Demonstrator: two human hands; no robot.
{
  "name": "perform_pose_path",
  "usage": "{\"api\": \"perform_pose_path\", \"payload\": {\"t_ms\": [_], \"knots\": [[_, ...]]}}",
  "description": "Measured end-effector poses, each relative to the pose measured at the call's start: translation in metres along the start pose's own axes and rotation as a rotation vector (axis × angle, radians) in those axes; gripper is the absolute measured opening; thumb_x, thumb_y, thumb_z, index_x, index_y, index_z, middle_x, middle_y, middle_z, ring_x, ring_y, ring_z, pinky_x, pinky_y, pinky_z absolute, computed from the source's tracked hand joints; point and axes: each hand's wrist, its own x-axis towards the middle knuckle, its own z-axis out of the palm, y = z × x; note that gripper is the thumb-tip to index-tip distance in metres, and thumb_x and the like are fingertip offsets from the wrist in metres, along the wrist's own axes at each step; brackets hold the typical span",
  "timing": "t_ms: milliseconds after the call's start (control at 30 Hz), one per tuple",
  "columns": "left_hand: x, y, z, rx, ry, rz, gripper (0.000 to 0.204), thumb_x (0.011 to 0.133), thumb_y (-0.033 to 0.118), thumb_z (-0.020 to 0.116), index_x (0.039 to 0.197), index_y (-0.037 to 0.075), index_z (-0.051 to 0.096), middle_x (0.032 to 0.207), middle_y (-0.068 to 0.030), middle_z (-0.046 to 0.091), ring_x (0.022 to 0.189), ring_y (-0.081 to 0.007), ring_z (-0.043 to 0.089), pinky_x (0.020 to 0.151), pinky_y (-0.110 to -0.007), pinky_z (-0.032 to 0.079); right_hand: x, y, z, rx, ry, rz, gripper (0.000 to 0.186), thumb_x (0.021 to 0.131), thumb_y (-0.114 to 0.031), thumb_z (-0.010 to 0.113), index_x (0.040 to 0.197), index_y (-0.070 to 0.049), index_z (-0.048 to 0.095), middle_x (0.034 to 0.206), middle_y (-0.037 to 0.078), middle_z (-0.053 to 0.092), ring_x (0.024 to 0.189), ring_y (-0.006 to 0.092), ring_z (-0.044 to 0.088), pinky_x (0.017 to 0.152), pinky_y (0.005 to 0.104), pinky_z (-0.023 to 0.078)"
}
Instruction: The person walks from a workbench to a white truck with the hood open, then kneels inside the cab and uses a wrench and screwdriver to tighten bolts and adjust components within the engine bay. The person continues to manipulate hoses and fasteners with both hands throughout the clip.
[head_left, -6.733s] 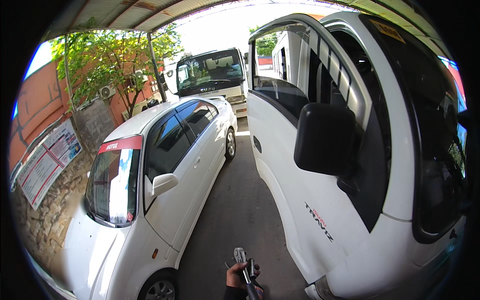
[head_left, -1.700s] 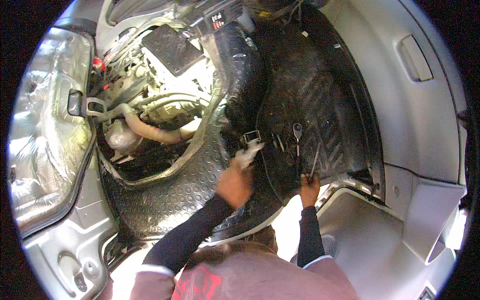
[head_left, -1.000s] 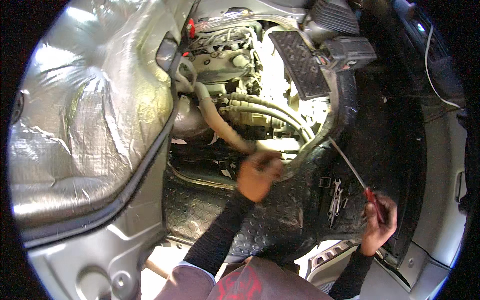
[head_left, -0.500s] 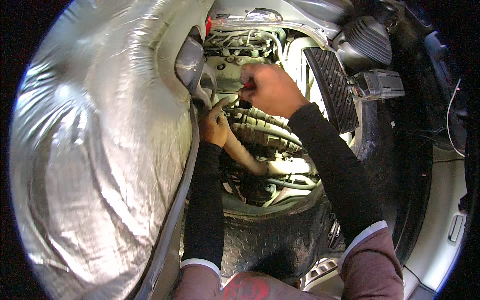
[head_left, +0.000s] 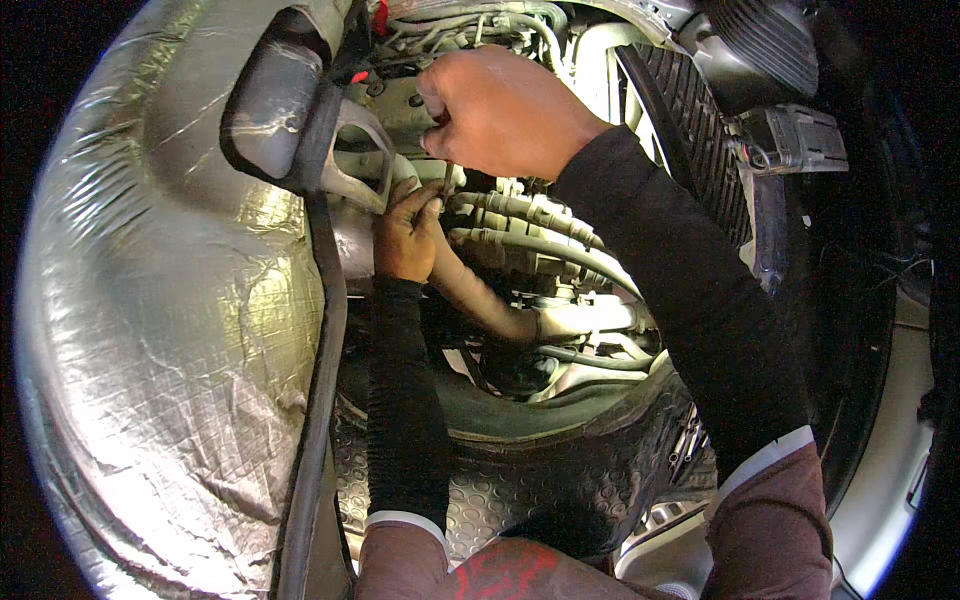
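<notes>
My right hand (head_left: 500, 115) is a closed fist above the engine, its handle hidden in the palm. A thin metal shaft of a screwdriver (head_left: 448, 178) comes down from under that fist. Where the shaft ends, my left hand (head_left: 408, 235) has its fingers drawn together; what they pinch is hidden. Beside the left hand, a thick brownish hose (head_left: 475, 298) curves down to a pale metal pipe (head_left: 590, 318). Ribbed, sleeved hoses (head_left: 545, 222) run just right of the left fingers.
Crinkled silver foil insulation (head_left: 180, 400) fills the left side, edged by a dark seal. A black latch housing with a metal bracket (head_left: 365, 150) juts in near my left hand. At right stand a black ribbed pedal (head_left: 690, 130) and dark trim. A studded mat (head_left: 550, 480) lies nearest me.
The view has shifted, and the latch housing and bracket show more fully. My right fist has risen and moved left; the red handle seen in it before is hidden. My left hand stays by the hose.
</notes>
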Motion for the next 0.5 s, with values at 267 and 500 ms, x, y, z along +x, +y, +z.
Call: {"api": "perform_pose_path", "payload": {"t_ms": [267, 500], "knots": [[0.01, -0.015, 0.009, 0.058, 0.048, 0.064, 0.024, 0.09, 0.019, 0.065, 0.107, 0.003, 0.069, 0.118, -0.0139, 0.065, 0.115, -0.0278, 0.058, 0.102, -0.037, 0.042, -0.003, 0.004, 0.011, -0.014, 0.089, 0.067, 0.03, 0.077, -0.029, 0.073, 0.08, 0.0, 0.064, 0.072, 0.021, 0.062, 0.076, 0.0404, 0.064, 0.07, 0.048, 0.051], [0.005, -0.011, 0.006, 0.081, 0.07, 0.086, 0.02, 0.087, 0.016, 0.062, 0.104, 0.009, 0.071, 0.113, -0.0152, 0.064, 0.112, -0.0326, 0.058, 0.099, -0.039, 0.044, -0.008, 0.011, 0.016, 0.033, 0.092, 0.077, 0.032, 0.078, -0.03, 0.073, 0.076, -0.001, 0.061, 0.069, 0.019, 0.059, 0.069, 0.0381, 0.06, 0.064, 0.044, 0.047]]}}
